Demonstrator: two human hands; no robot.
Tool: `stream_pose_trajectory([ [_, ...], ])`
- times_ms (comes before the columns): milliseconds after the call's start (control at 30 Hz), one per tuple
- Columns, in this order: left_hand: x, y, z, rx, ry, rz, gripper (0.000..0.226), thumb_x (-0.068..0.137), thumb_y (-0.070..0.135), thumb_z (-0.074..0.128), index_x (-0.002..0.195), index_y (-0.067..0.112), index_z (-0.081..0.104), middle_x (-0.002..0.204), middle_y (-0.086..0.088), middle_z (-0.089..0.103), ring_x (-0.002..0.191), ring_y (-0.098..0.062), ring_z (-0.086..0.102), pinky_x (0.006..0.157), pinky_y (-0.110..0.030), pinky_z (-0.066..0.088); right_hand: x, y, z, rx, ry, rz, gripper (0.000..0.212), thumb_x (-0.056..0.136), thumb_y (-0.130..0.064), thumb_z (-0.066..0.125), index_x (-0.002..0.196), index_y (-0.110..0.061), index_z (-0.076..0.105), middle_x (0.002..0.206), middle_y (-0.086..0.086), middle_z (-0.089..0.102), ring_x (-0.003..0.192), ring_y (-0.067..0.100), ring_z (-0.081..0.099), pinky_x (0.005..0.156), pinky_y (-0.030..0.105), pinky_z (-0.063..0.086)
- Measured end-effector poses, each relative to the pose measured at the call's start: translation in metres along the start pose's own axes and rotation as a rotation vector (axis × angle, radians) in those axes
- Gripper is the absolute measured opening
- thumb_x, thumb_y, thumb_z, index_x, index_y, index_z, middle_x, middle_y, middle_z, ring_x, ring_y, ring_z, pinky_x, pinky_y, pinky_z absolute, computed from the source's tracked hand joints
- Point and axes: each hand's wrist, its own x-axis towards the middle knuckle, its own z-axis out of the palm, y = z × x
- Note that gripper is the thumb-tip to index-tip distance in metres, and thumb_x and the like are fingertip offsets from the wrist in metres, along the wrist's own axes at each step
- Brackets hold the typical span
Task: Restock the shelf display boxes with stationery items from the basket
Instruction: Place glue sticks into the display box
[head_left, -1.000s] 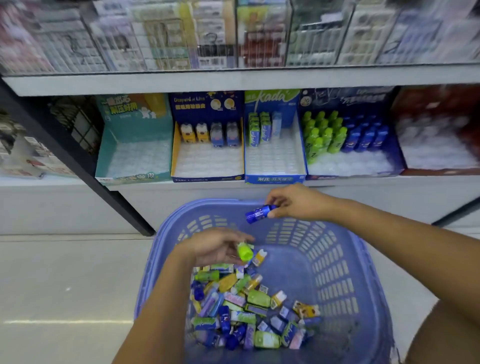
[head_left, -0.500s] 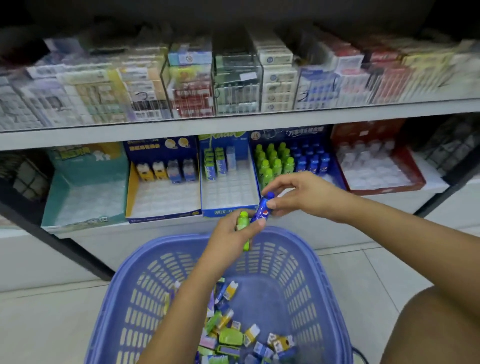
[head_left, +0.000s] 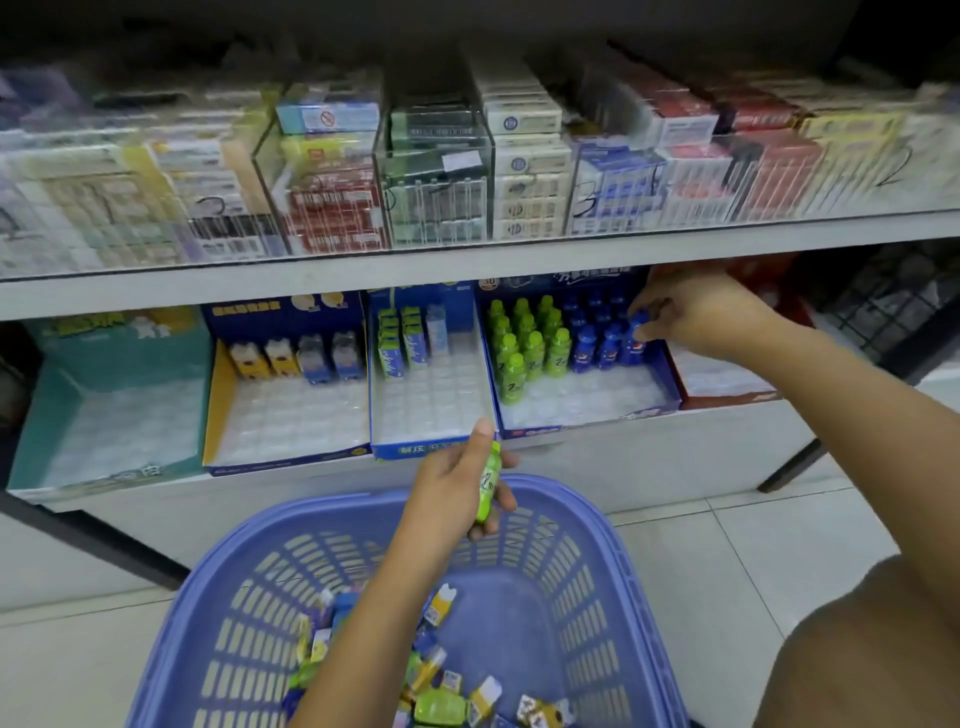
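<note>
blue plastic bottle-shaped item (head_left: 635, 335), pinched by the right hand (head_left: 698, 312), should be pressed down upright; left hand (head_left: 449, 493) grips the green bottle-shaped item (head_left: 488, 486).

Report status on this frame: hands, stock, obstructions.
Right hand pinches blue mini bottle at display box. Left hand holds green mini bottle above basket. Nothing blocking.

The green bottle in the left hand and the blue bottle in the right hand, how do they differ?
Colour: the green bottle is lime, the blue bottle dark blue. Place: the left hand holds the green bottle over the basket; the right hand holds the blue bottle upright in the display box. Both are small bottle shapes.
</note>
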Motion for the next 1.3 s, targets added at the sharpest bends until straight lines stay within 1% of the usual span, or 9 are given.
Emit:
stream_pose_trajectory([
  [133, 0.005, 0.0, 0.004, -0.055, -0.022, -0.016, 0.053, 0.093, 0.056, 0.04, 0.075, 0.016, 0.071, 0.054, -0.005, 0.062, 0.036, -0.012, 0.045, 0.035, -0.017, 0.029, 0.004, 0.015, 0.014, -0.038, -0.069, 0.067, 0.031, 0.077, -0.018, 0.076, 0.107, -0.013, 0.07, 0.099, 0.007, 0.07, 0.091, 0.019, 0.061, 0.074, 0.02, 0.041],
  [300, 0.013, 0.004, 0.011, -0.272, -0.105, -0.13, 0.038, 0.101, 0.029, 0.034, 0.098, 0.007, 0.065, 0.055, -0.003, 0.059, 0.038, -0.01, 0.042, 0.035, -0.017, 0.029, 0.008, 0.021, 0.019, -0.035, -0.063, 0.091, 0.032, 0.074, -0.02, 0.079, 0.104, -0.015, 0.072, 0.079, -0.004, 0.061, 0.077, 0.01, 0.053, 0.058, 0.014, 0.035],
  [533, 0.002, 0.017, 0.008, -0.603, -0.307, -0.172, 0.037, 0.095, 0.009, 0.03, 0.119, 0.005, 0.058, 0.076, -0.006, 0.05, 0.059, -0.014, 0.045, 0.047, -0.02, 0.041, 0.002, 0.018, 0.025, -0.008, -0.043, 0.117, 0.037, 0.073, -0.018, 0.079, 0.108, -0.012, 0.071, 0.091, 0.005, 0.068, 0.078, 0.015, 0.056, 0.072, 0.019, 0.038],
  [733, -0.006, 0.015, 0.0, -0.634, -0.262, -0.04, 0.042, 0.082, 0.009, 0.056, 0.122, -0.003, 0.054, 0.097, -0.012, 0.068, 0.081, -0.016, 0.068, 0.066, -0.022, 0.055, -0.02, -0.023, 0.021, -0.031, 0.1, 0.015, 0.036, 0.08, -0.019, 0.073, 0.113, -0.008, 0.063, 0.107, 0.013, 0.066, 0.09, 0.026, 0.06, 0.076, 0.027, 0.047],
  [833, -0.006, 0.012, 0.002, -0.639, -0.219, -0.001, 0.028, 0.087, 0.01, 0.055, 0.112, -0.001, 0.059, 0.097, -0.01, 0.072, 0.086, -0.015, 0.07, 0.071, -0.022, 0.056, -0.045, -0.069, 0.012, 0.435, -0.133, -0.125, 0.023, 0.08, -0.03, 0.072, 0.097, -0.015, 0.069, 0.083, 0.003, 0.071, 0.066, 0.017, 0.064, 0.057, 0.015, 0.049],
  [933, -0.005, 0.01, 0.007, -0.647, -0.192, 0.03, 0.018, 0.091, 0.011, 0.051, 0.1, 0.001, 0.063, 0.09, -0.009, 0.072, 0.084, -0.015, 0.07, 0.072, -0.021, 0.056, -0.067, -0.098, 0.011, 0.607, -0.417, -0.21, 0.024, 0.08, -0.027, 0.073, 0.103, -0.023, 0.069, 0.075, -0.011, 0.071, 0.067, 0.007, 0.068, 0.061, 0.014, 0.052],
  [1100, -0.005, 0.013, 0.008, -0.659, -0.174, 0.071, 0.02, 0.093, 0.015, 0.05, 0.104, 0.001, 0.062, 0.097, -0.008, 0.073, 0.092, -0.018, 0.07, 0.077, -0.022, 0.056, -0.064, -0.104, 0.015, 0.582, -0.38, -0.209, 0.025, 0.077, -0.019, 0.076, 0.101, -0.017, 0.071, 0.088, 0.001, 0.072, 0.081, 0.015, 0.068, 0.079, 0.027, 0.055],
  [1167, -0.004, 0.012, 0.01, -0.46, -0.108, 0.119, 0.025, 0.095, 0.019, 0.051, 0.115, 0.006, 0.059, 0.112, -0.006, 0.069, 0.106, -0.018, 0.066, 0.086, -0.023, 0.054, -0.057, -0.099, 0.012, 0.536, -0.326, -0.214, 0.026, 0.075, -0.018, 0.077, 0.101, -0.014, 0.072, 0.091, 0.007, 0.073, 0.084, 0.017, 0.07, 0.081, 0.026, 0.054],
  [1300, -0.002, -0.001, 0.013, 0.576, 0.027, 0.413, 0.045, 0.098, 0.027, 0.047, 0.142, 0.017, 0.04, 0.143, 0.004, 0.044, 0.134, -0.01, 0.039, 0.106, -0.014, 0.026, -0.036, -0.073, 0.006, 0.267, -0.038, -0.2, 0.029, 0.075, -0.017, 0.077, 0.104, -0.013, 0.072, 0.083, 0.006, 0.072, 0.054, -0.01, 0.059, 0.048, 0.003, 0.04],
])
